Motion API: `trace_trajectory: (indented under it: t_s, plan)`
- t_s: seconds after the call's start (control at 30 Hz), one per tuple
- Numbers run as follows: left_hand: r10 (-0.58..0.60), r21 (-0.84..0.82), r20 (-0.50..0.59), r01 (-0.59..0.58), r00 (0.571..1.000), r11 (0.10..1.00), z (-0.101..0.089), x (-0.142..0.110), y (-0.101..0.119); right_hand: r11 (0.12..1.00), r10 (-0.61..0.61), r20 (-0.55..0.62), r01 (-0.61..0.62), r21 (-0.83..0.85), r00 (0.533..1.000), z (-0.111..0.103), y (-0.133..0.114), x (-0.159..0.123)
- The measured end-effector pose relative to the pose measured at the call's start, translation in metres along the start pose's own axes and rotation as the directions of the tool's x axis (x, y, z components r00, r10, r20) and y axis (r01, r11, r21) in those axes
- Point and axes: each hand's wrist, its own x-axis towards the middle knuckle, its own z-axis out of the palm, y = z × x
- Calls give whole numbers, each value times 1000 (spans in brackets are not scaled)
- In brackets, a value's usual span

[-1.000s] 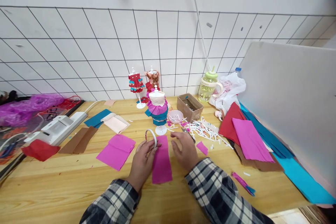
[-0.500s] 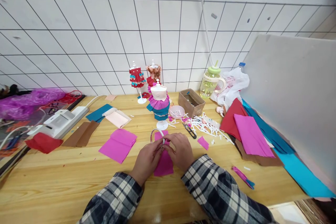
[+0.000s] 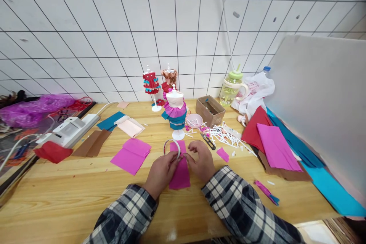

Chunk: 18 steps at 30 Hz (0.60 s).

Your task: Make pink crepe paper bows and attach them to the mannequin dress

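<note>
My left hand is closed in a pinch on a thin white ring that looks like a roll of tape, held upright over the table. To its right is my right hand, with fingers loosely curled and the thumb tip close to the left fingertips. Its thumb and forefinger look apart. Under both hands lies a magenta crepe paper strip. Just beyond stands a small white dress form, dressed in a pale top with pink and teal ruffles.
Two more dressed forms, one in a red ruffled dress, stand behind. To the right are a cardboard box, a pink dish, black snips, white paper scraps and a drink bottle. A power strip lies left.
My right hand has drawn slightly right, away from my left fingertips, and its fingers have loosened. My left hand keeps the ring. The whole view has shifted a little.
</note>
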Motion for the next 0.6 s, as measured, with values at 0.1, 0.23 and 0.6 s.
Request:
trace_trajectory:
  t_s: [0.1,0.23,0.6]
  plan:
    - [23,-9,14,-23,1000,1000,0,-1,3,999,-44,41,43,24,998,0,-1,0]
    - [19,-26,36,-18,999,1000,-2,0,4,997,-78,42,79,-10,996,-3,-1,3]
    - [9,3,-184,-9,983,1000,-12,-1,0,1000,7,-91,-6,7,996,-19,11,11]
